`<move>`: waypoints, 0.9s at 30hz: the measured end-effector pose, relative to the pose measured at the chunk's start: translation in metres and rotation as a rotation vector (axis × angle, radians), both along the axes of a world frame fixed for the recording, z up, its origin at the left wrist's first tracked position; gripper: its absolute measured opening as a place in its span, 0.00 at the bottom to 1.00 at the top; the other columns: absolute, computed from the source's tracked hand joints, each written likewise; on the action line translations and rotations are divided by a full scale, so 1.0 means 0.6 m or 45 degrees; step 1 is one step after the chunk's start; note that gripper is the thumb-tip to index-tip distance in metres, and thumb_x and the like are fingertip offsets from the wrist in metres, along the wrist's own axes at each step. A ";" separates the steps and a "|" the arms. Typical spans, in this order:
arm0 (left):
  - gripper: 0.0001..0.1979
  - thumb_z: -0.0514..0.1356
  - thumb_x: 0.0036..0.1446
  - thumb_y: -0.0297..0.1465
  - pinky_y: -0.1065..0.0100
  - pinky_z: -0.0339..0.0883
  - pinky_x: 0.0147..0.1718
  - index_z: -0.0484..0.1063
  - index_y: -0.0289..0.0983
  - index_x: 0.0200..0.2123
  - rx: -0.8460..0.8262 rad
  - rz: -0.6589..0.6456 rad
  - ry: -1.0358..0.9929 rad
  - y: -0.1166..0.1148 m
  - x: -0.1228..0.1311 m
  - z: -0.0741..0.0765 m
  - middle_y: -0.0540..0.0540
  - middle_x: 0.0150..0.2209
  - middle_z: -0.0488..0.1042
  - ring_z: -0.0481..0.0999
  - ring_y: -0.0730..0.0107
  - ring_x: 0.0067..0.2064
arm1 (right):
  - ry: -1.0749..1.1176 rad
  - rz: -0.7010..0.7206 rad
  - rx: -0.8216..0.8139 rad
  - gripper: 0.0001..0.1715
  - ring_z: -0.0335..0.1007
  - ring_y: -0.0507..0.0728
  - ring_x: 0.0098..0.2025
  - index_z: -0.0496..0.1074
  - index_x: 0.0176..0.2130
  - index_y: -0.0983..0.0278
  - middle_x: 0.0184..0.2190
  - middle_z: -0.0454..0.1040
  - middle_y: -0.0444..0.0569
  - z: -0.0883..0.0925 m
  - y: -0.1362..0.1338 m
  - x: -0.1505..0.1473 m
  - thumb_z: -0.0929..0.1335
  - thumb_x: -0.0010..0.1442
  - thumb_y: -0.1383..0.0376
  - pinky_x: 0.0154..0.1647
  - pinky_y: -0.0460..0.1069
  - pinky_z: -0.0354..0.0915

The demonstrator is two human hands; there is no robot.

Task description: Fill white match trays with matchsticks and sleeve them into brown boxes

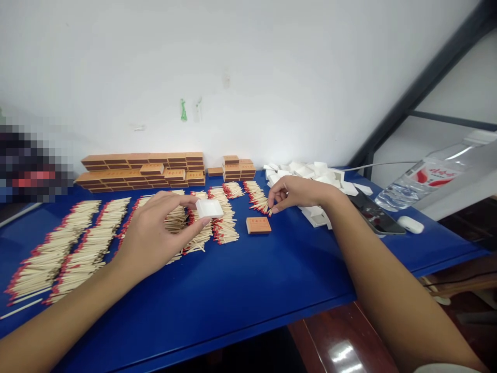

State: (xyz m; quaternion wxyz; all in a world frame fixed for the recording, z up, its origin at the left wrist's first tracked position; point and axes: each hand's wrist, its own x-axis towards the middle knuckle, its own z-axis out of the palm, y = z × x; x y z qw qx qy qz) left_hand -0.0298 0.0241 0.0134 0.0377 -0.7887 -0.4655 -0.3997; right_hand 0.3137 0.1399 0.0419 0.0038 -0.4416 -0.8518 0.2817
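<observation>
My left hand (155, 235) holds a small white matchbox tray (209, 208) between thumb and fingers, raised over the rows of matches. My right hand (293, 195) is closed in a pinch on matches at the near end of a short red-tipped row (256, 196); how many it grips is hard to make out. An orange matchbox cover (259, 225) lies on the blue table between the two hands. Longer rows of matches (83, 243) spread out to the left, partly hidden behind my left hand and forearm.
Orange matchboxes are stacked along the wall in a long pile (135, 171) and a smaller one (238, 168). White trays (306, 170) lie heaped behind my right hand. Farther right are a phone (375, 212), a white earphone case (410, 225) and a tilted water bottle (430, 173).
</observation>
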 end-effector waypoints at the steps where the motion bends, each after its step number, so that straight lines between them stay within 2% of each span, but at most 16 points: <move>1: 0.13 0.67 0.62 0.42 0.58 0.72 0.48 0.77 0.43 0.46 -0.002 0.000 0.001 0.000 0.000 0.000 0.49 0.46 0.82 0.80 0.58 0.47 | -0.004 0.003 0.004 0.22 0.63 0.53 0.26 0.81 0.36 0.62 0.22 0.68 0.42 0.000 0.000 0.001 0.76 0.52 0.47 0.28 0.49 0.55; 5: 0.13 0.68 0.61 0.42 0.59 0.71 0.47 0.77 0.43 0.46 -0.014 -0.014 0.008 0.000 -0.002 -0.001 0.48 0.44 0.82 0.80 0.59 0.47 | -0.060 -0.017 -0.019 0.18 0.62 0.53 0.26 0.80 0.34 0.62 0.22 0.67 0.42 0.003 -0.004 0.000 0.75 0.54 0.50 0.28 0.49 0.54; 11: 0.13 0.68 0.61 0.42 0.60 0.72 0.45 0.77 0.42 0.46 -0.012 -0.020 0.016 0.002 -0.003 -0.002 0.48 0.44 0.82 0.80 0.60 0.46 | -0.224 -0.086 -0.030 0.15 0.68 0.56 0.31 0.80 0.35 0.62 0.30 0.77 0.47 0.011 -0.018 -0.011 0.73 0.55 0.53 0.31 0.50 0.60; 15: 0.13 0.68 0.62 0.41 0.60 0.72 0.46 0.78 0.42 0.46 -0.033 -0.038 0.024 0.002 -0.003 -0.004 0.47 0.45 0.82 0.80 0.59 0.47 | -0.226 -0.065 -0.048 0.14 0.69 0.56 0.31 0.81 0.35 0.62 0.31 0.79 0.48 0.016 -0.024 -0.010 0.73 0.56 0.54 0.31 0.50 0.60; 21: 0.14 0.69 0.60 0.39 0.61 0.72 0.46 0.78 0.42 0.48 -0.051 -0.071 0.025 -0.004 0.001 -0.011 0.47 0.45 0.82 0.79 0.60 0.47 | 0.155 0.053 -0.030 0.20 0.62 0.52 0.27 0.79 0.35 0.61 0.25 0.72 0.43 0.030 -0.046 -0.035 0.73 0.59 0.47 0.29 0.49 0.57; 27: 0.14 0.69 0.59 0.36 0.61 0.73 0.50 0.78 0.43 0.48 -0.178 -0.180 -0.109 -0.014 0.015 -0.013 0.47 0.48 0.81 0.80 0.61 0.48 | 0.597 0.143 0.007 0.14 0.60 0.50 0.27 0.76 0.36 0.62 0.26 0.70 0.41 0.011 -0.091 -0.116 0.75 0.60 0.54 0.29 0.47 0.58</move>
